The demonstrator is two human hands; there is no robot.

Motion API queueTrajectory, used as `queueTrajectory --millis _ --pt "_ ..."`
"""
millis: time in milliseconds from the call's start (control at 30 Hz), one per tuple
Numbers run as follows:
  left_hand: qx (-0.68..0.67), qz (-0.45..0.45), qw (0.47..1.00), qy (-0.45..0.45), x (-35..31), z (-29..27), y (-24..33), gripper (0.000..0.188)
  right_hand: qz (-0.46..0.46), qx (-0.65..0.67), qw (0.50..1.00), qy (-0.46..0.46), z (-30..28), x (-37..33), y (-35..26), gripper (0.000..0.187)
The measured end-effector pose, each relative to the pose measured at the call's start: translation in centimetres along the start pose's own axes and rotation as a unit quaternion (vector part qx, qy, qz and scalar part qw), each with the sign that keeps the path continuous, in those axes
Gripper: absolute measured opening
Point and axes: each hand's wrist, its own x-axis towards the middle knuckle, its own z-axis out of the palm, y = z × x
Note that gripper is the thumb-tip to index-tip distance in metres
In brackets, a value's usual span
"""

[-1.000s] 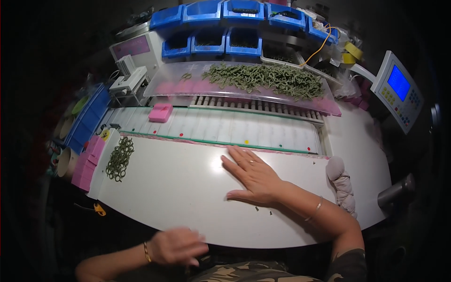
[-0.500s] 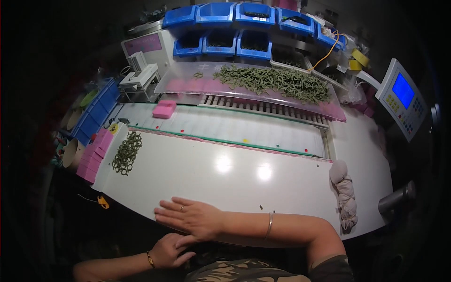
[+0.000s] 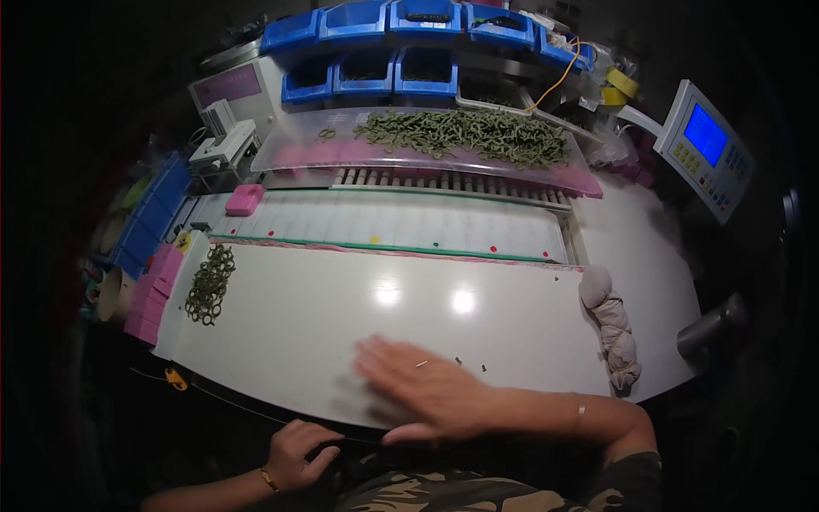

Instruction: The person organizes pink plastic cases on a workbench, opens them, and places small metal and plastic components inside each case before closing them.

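Note:
My right hand (image 3: pixel 431 392) is stretched out flat over the white tabletop (image 3: pixel 299 341) near its front edge, palm down and blurred by motion. It holds nothing that I can see. Two small dark bits (image 3: pixel 459 361) lie just beyond its knuckles. My left hand (image 3: pixel 297 456) is lower, at the table's front edge, with the thumb apart from loosely bent fingers and nothing visible in it. A heap of dark green ring-shaped pieces (image 3: pixel 210 286) lies at the table's left end, away from both hands.
A white conveyor belt (image 3: pixel 341 218) with coloured dots carries a pink block (image 3: pixel 244 200). Behind it, a clear tray (image 3: pixel 281 154) bears piled green pieces (image 3: pixel 465 135). Blue bins (image 3: pixel 425 75) stand at the back. Rolled cloth (image 3: pixel 610 328) and a control panel (image 3: pixel 706 149) are on the right.
My right hand has moved right, away from my left hand, over the tabletop. The belt's dots and the pink block have shifted left. The whole view has also shifted slightly.

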Motion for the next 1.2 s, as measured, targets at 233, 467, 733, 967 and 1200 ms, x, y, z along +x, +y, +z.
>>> queueTrajectory --millis 233,467,733,967,1200 --pt "0.012 -0.011 1.000 0.004 0.1 0.5 -0.8 0.015 0.307 -0.166 0.935 -0.060 -4.9 -11.9 1.6 0.107" --pt "0.000 -0.008 1.000 -0.022 0.4 1.0 -1.0 0.015 0.170 -0.160 0.969 -0.085 -1.0 -7.5 1.6 0.097" --pt "-0.007 0.009 0.999 -0.032 0.2 -0.1 1.0 0.017 -0.114 -0.016 0.990 -0.087 6.4 2.0 -0.5 0.094" --pt "-0.028 0.029 0.998 -0.042 0.8 0.1 0.7 0.023 -0.065 -0.023 0.997 -0.037 4.1 0.0 -0.6 0.090" --pt "-0.036 -0.014 0.999 -0.028 0.7 -0.4 1.5 0.021 0.435 -0.230 0.863 0.117 -6.2 -12.6 5.3 0.085"
